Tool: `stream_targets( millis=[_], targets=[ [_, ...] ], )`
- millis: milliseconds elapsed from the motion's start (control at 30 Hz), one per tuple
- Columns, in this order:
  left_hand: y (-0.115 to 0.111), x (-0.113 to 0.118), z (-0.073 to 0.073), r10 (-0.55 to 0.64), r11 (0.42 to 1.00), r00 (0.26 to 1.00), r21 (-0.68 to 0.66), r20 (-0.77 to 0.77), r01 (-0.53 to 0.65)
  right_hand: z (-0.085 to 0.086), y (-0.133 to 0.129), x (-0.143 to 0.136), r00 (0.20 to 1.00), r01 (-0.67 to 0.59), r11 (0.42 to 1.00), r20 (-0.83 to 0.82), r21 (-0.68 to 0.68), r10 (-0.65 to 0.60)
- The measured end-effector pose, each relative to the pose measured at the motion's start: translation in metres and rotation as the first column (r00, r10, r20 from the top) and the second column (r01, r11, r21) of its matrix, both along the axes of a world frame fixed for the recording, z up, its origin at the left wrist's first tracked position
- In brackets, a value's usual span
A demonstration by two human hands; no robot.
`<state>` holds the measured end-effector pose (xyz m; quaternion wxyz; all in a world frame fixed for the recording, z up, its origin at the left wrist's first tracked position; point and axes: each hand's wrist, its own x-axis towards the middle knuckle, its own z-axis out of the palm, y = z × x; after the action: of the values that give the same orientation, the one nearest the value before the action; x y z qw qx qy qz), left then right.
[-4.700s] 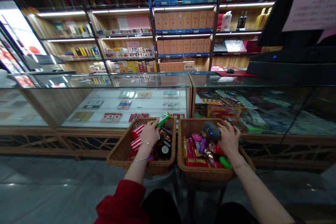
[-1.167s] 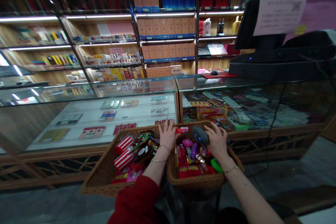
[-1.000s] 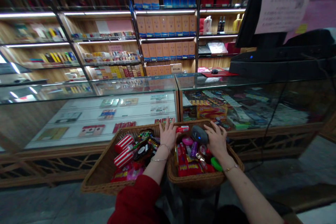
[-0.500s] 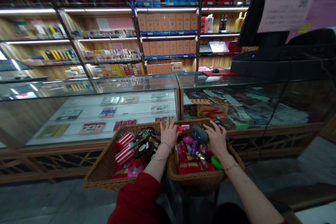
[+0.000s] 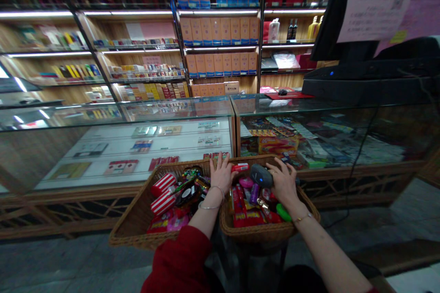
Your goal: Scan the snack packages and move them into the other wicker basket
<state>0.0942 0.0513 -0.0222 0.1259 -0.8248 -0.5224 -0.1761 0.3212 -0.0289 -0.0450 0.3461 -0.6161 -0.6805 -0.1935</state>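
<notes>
1. Nearest: left basket (image 5: 137,241), mostly left of the left hand (image 5: 222,175); right basket (image 5: 256,234) beneath the right hand (image 5: 283,180). Adjacent, presumably for easy reach.
2. Right hand: fingers curled around dark scanner (image 5: 260,176), head turned leftward; grip likely leaves its front unobstructed.
3. Left hand: fingers spread, red packet (image 5: 240,167) at thumb, between the hands, printed end exposed. Pinch hidden; cannot tell.
4. Beyond both hands: glass counter (image 5: 206,112).

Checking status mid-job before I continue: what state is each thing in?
Left hand: spread beside red packet, grip hidden
Right hand: holding grey scanner
Grey scanner: held, lit blue
Red packet: white label showing
Left basket: open, partly filled
Right basket: open, partly filled
Shelf lights: on
Monitor: screen state unclear
</notes>
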Motion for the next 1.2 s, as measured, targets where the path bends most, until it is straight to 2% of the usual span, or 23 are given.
stream_targets(
  millis=[433,867,1200],
  targets=[
    [-0.0011,0.0011,0.0008,-0.003,1.0,1.0,-0.018,0.024,0.004,0.0015,-0.0014,-0.0007,0.999,-0.03,0.999,-0.024,0.037,0.031],
    [-0.0009,0.0005,-0.0004,-0.005,1.0,1.0,-0.016,0.029,0.006,-0.0021,0.0012,0.0019,0.999,0.016,1.0,0.047,0.02,-0.017],
    [-0.0018,0.0002,-0.0025,-0.011,1.0,1.0,0.014,0.01,0.011,-0.0025,0.001,0.0017,1.0,-0.027,0.999,-0.008,0.038,0.027]
  ],
)
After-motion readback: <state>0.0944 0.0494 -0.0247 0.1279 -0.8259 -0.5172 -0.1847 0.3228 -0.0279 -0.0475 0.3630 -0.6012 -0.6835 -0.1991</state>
